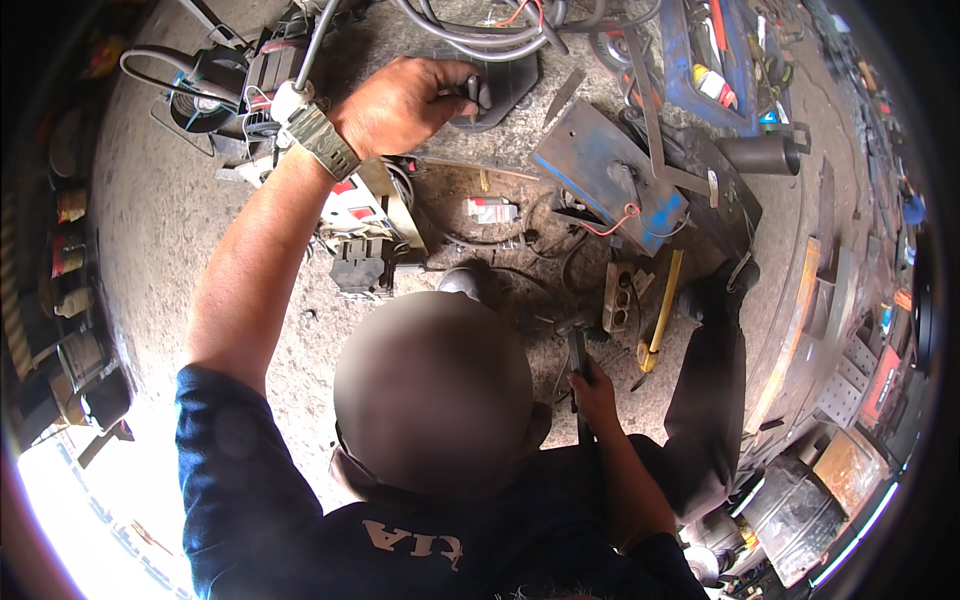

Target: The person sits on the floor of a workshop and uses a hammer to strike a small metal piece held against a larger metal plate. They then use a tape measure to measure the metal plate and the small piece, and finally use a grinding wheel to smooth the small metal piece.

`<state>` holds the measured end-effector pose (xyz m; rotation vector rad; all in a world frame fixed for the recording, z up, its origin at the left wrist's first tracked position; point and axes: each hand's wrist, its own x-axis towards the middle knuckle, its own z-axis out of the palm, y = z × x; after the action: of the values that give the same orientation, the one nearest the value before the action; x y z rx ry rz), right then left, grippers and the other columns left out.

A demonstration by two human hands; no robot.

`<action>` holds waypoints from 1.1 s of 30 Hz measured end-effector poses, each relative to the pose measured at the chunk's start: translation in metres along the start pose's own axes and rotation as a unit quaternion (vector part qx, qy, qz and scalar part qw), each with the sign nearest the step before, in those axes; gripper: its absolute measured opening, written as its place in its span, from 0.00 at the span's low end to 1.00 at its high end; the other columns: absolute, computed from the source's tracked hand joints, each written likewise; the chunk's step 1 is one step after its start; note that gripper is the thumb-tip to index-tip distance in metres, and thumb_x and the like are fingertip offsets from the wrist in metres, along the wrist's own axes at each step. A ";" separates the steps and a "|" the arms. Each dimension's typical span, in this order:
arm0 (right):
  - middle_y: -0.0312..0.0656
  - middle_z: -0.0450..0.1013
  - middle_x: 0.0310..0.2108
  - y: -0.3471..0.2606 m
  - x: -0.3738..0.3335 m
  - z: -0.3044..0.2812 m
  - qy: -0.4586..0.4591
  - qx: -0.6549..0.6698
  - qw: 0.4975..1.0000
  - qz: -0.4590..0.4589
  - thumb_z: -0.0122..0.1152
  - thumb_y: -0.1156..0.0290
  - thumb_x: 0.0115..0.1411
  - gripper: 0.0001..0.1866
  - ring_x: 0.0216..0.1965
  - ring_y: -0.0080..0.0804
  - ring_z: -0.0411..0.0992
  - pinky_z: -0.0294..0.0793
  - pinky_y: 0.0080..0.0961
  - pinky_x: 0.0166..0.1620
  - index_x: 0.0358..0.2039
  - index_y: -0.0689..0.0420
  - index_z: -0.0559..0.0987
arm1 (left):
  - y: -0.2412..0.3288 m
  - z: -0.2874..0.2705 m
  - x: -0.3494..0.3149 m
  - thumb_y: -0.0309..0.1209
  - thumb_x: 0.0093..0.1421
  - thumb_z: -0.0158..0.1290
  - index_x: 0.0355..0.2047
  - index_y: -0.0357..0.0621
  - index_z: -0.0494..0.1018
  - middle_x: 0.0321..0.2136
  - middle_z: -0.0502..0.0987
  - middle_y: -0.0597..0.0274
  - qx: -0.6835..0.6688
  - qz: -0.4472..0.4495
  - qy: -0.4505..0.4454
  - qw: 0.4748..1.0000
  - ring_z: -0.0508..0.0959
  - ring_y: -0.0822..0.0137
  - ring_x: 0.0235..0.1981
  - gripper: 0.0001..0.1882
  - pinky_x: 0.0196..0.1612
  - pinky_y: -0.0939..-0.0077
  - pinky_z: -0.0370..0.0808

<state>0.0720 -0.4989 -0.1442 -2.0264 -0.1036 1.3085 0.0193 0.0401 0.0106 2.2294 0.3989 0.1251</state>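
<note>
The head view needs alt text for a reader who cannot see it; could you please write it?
A person's left hand pinches a small dark piece over a dark flat plate, while the right hand grips a hammer-like tool. Around them on the rough floor lie cables, a socket strip and a yellow tool.

Workshop, metalwork or repair type — entered from my remote view. Floor (150, 225): rough concrete, work materials laid directly on it. I list: one hammer (577, 352); one steel plate (590, 158), blue paint worn; one short dark pipe (755, 155); thick grey cable (480, 42), looped; one socket block (617, 300); one blue tray (715, 118) of tools. Right edge: one perforated metal sheet (846, 383), among assorted stock — much of it too small to identify.
</note>
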 end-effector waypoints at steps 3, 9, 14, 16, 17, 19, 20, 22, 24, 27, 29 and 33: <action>0.36 0.75 0.32 -0.002 -0.002 0.000 0.002 -0.008 1.000 0.010 0.63 0.70 0.62 0.24 0.32 0.21 0.72 0.73 0.25 0.36 0.59 0.59 0.75 | 0.000 0.001 -0.002 0.24 0.67 0.56 0.45 0.38 0.79 0.33 0.84 0.62 -0.006 -0.011 0.007 1.000 0.80 0.72 0.35 0.07 0.45 0.74 0.77; 0.30 0.71 0.28 0.004 0.000 0.005 0.016 -0.030 0.998 -0.052 0.61 0.73 0.63 0.20 0.27 0.17 0.67 0.69 0.21 0.30 0.57 0.58 0.76 | -0.007 0.000 -0.002 0.24 0.67 0.57 0.46 0.38 0.78 0.35 0.84 0.60 -0.004 -0.002 -0.005 1.000 0.81 0.72 0.38 0.09 0.46 0.73 0.77; 0.30 0.71 0.29 -0.010 -0.005 0.007 0.005 -0.031 0.999 -0.024 0.60 0.73 0.63 0.20 0.29 0.16 0.67 0.69 0.20 0.33 0.56 0.59 0.76 | -0.007 0.002 -0.003 0.24 0.67 0.56 0.45 0.38 0.78 0.34 0.84 0.59 -0.006 0.002 0.004 1.000 0.82 0.69 0.37 0.07 0.46 0.71 0.77; 0.30 0.71 0.29 -0.018 -0.008 0.008 -0.002 -0.022 1.000 -0.004 0.61 0.73 0.63 0.21 0.29 0.17 0.67 0.69 0.20 0.33 0.57 0.58 0.76 | -0.006 0.002 -0.004 0.23 0.66 0.56 0.45 0.40 0.77 0.34 0.83 0.57 0.032 0.017 0.001 0.999 0.82 0.63 0.38 0.08 0.46 0.69 0.77; 0.30 0.71 0.29 -0.023 -0.011 0.009 -0.005 -0.016 1.000 0.003 0.61 0.73 0.63 0.21 0.29 0.17 0.67 0.69 0.21 0.33 0.57 0.58 0.76 | -0.005 0.001 -0.004 0.22 0.65 0.55 0.45 0.41 0.77 0.34 0.83 0.57 0.051 0.026 -0.001 0.998 0.83 0.60 0.38 0.08 0.46 0.68 0.77; 0.30 0.71 0.29 -0.020 -0.012 0.009 -0.005 -0.015 1.000 -0.003 0.61 0.73 0.63 0.22 0.28 0.18 0.68 0.70 0.21 0.33 0.58 0.59 0.75 | 0.000 -0.001 -0.001 0.22 0.64 0.55 0.46 0.43 0.77 0.35 0.82 0.55 0.102 0.103 -0.011 0.989 0.82 0.53 0.40 0.10 0.46 0.65 0.77; 0.31 0.71 0.29 -0.018 -0.010 0.010 -0.005 -0.023 1.000 -0.015 0.61 0.73 0.63 0.23 0.28 0.19 0.68 0.70 0.22 0.33 0.59 0.59 0.75 | 0.000 -0.001 -0.002 0.22 0.64 0.55 0.46 0.44 0.76 0.35 0.81 0.54 0.125 0.138 -0.015 0.982 0.82 0.50 0.41 0.11 0.46 0.64 0.77; 0.36 0.74 0.31 -0.013 -0.009 0.010 0.002 -0.052 0.998 -0.042 0.63 0.70 0.63 0.26 0.30 0.25 0.72 0.73 0.27 0.36 0.61 0.58 0.73 | -0.005 -0.002 -0.002 0.22 0.63 0.55 0.46 0.44 0.75 0.37 0.80 0.52 0.130 0.133 -0.038 0.982 0.80 0.47 0.43 0.11 0.47 0.61 0.78; 0.47 0.80 0.35 -0.027 -0.014 0.014 0.015 -0.090 0.993 -0.079 0.66 0.65 0.62 0.31 0.34 0.35 0.80 0.78 0.35 0.40 0.64 0.56 0.72 | -0.006 -0.003 -0.001 0.22 0.63 0.56 0.46 0.43 0.75 0.39 0.80 0.50 0.137 0.143 -0.045 0.979 0.80 0.45 0.45 0.11 0.48 0.59 0.78; 0.56 0.80 0.43 -0.081 -0.027 0.019 0.030 -0.215 0.958 -0.186 0.67 0.64 0.62 0.33 0.42 0.49 0.82 0.79 0.39 0.44 0.66 0.56 0.69 | -0.014 0.004 -0.003 0.23 0.63 0.56 0.47 0.42 0.75 0.42 0.80 0.49 0.142 0.172 -0.018 0.975 0.80 0.44 0.47 0.12 0.50 0.57 0.78; 0.61 0.79 0.47 -0.141 -0.037 0.021 0.000 -0.223 0.955 -0.195 0.66 0.64 0.62 0.34 0.48 0.58 0.79 0.78 0.41 0.48 0.67 0.58 0.67 | -0.020 0.009 -0.004 0.24 0.63 0.56 0.48 0.41 0.75 0.44 0.80 0.48 0.148 0.193 0.015 0.970 0.79 0.43 0.48 0.13 0.51 0.56 0.78; 0.63 0.79 0.45 -0.255 -0.051 0.030 0.050 -0.125 0.926 -0.352 0.66 0.69 0.62 0.32 0.49 0.57 0.79 0.79 0.38 0.50 0.66 0.63 0.68 | -0.022 0.014 -0.008 0.24 0.63 0.57 0.50 0.41 0.75 0.45 0.80 0.49 0.136 0.193 0.039 0.971 0.79 0.43 0.49 0.14 0.51 0.57 0.78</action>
<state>0.0982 -0.3154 0.0407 -1.9689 -0.9026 0.7548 0.0099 0.0403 -0.0145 2.5589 0.0162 0.3861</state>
